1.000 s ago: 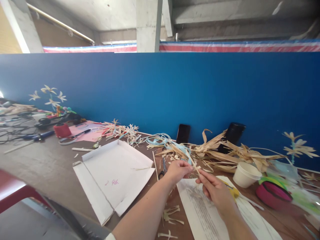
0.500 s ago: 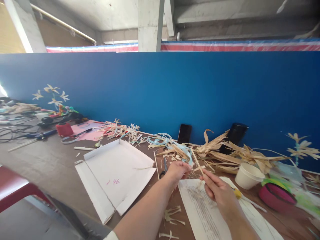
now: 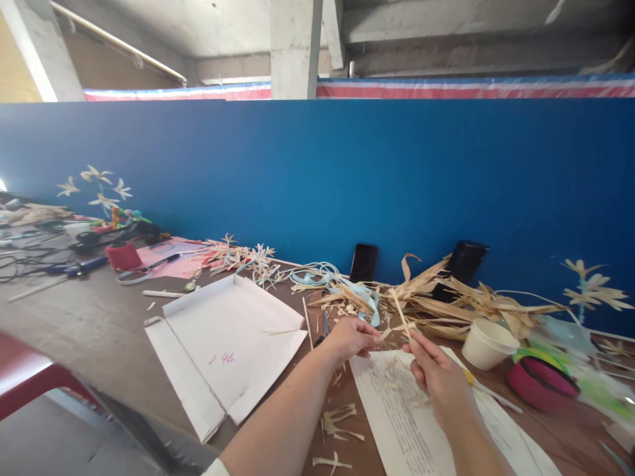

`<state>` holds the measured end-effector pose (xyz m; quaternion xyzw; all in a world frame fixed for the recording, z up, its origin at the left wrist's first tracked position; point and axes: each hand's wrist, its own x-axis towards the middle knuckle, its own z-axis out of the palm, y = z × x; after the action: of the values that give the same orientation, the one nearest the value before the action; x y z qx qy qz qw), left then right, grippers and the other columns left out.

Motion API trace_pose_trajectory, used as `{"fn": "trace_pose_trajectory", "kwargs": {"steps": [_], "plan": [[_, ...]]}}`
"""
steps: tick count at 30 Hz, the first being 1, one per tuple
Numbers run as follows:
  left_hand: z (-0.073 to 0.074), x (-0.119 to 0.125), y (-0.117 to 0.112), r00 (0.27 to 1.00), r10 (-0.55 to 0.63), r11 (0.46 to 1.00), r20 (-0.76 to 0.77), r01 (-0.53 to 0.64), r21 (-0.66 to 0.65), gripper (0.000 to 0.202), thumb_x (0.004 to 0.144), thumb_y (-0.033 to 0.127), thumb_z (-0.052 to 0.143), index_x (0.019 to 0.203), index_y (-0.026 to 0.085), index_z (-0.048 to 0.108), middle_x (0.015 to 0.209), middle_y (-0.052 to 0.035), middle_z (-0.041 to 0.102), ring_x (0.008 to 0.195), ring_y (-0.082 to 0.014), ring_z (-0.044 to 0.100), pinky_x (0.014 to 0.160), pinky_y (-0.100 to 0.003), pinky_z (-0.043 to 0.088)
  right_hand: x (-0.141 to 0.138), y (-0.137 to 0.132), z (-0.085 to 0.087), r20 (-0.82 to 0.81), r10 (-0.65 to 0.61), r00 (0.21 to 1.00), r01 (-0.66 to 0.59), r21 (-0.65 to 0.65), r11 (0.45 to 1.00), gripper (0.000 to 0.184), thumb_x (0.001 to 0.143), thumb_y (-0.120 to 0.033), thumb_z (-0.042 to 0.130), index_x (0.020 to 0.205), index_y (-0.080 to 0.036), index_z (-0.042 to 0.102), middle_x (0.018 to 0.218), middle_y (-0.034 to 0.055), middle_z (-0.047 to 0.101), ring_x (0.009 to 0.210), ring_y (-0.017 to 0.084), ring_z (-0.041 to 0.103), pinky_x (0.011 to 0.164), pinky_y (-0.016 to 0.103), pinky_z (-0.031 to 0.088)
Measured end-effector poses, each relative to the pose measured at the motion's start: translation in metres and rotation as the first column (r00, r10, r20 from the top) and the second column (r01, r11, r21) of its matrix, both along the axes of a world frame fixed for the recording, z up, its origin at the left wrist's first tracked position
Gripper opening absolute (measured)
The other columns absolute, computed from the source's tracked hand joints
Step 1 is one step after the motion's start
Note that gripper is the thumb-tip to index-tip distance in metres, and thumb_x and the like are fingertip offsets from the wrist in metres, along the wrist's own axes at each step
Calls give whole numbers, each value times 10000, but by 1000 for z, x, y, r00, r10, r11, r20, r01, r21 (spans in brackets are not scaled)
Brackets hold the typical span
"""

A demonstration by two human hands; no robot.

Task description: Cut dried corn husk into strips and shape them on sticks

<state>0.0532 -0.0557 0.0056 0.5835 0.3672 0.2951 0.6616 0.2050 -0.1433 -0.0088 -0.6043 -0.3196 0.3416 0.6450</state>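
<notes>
My right hand (image 3: 434, 363) is closed around a thin pale stick (image 3: 399, 312), which points up and away toward the husks. To its left, my left hand (image 3: 353, 340) is pinched, with a small pale scrap at its fingertips that is too small to name. Both hands are above the far end of a printed paper sheet (image 3: 391, 403), where bits of dry husk lie. Dark-handled scissors (image 3: 325, 324) rest just beyond my left wrist, partly hidden. Cut husk pieces (image 3: 341, 421) lie on the brown table below my left hand.
Left of my arm lies a shallow white cardboard tray (image 3: 238, 337). Dry corn husks (image 3: 417, 285), a phone (image 3: 364, 263) and a black cylinder (image 3: 466, 268) are along the blue partition (image 3: 297, 178). At right are a paper cup (image 3: 489, 344) and pink tape roll (image 3: 543, 380).
My right hand has moved a little to the right with the stick, widening the gap between the hands. My left hand stays pinched in nearly the same place. The view has shifted slightly.
</notes>
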Motion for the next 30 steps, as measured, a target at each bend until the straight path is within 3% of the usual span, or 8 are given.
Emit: {"fn": "trace_pose_trajectory", "kwargs": {"steps": [6,9,13,17,21,24,30], "plan": [[2,1,4,996,72,997,61,-70,-42,206,621,188,709,814,120,684,645,-16,619,564,-88,542,569,-214,458,3,2,-4,51,14,999,-12,-39,999,563,684,-471,653,1171,-196,589,830,29,620,427,46,339,366,205,196],[2,1,8,984,123,992,129,-121,-23,234,626,207,717,836,108,688,664,-27,626,573,-84,541,588,-215,465,4,2,-3,143,67,987,-44,-160,986,552,714,-458,585,1192,-182,577,826,41,627,408,62,356,367,224,218],[0,0,11,961,133,991,244,-135,-6,256,611,245,732,818,102,683,658,-30,619,586,-87,543,585,-218,471,0,-2,1,265,301,916,-188,-379,906,445,748,-399,517,1122,-187,633,715,22,635,392,83,397,392,241,281],[-1,-2,12,951,120,992,284,-122,-9,281,608,273,730,828,107,672,686,-35,616,596,-94,542,528,-206,457,0,-6,-2,264,523,810,-366,-469,804,349,772,-344,510,1044,-194,670,655,7,639,393,73,410,416,227,293],[-1,-2,12,950,113,993,289,-116,-9,306,599,291,736,831,105,663,692,-40,618,603,-96,552,510,-195,446,2,-5,-6,244,530,812,-387,-455,802,276,774,-399,529,887,-195,677,670,14,657,378,64,434,385,213,256],[0,-1,12,951,110,994,290,-109,-19,337,586,296,746,843,96,659,714,-49,629,622,-104,570,526,-200,455,0,-5,-4,176,527,832,-401,-466,789,259,754,-446,545,737,-194,601,693,35,673,399,88,504,345,202,209],[2,-1,10,949,92,996,301,-90,-20,394,564,336,771,843,82,656,683,-49,627,595,-96,563,543,-209,464,-4,-6,-2,118,528,841,-431,-444,785,269,733,-462,569,710,-202,505,709,51,690,479,129,600,334,183,245]]}}
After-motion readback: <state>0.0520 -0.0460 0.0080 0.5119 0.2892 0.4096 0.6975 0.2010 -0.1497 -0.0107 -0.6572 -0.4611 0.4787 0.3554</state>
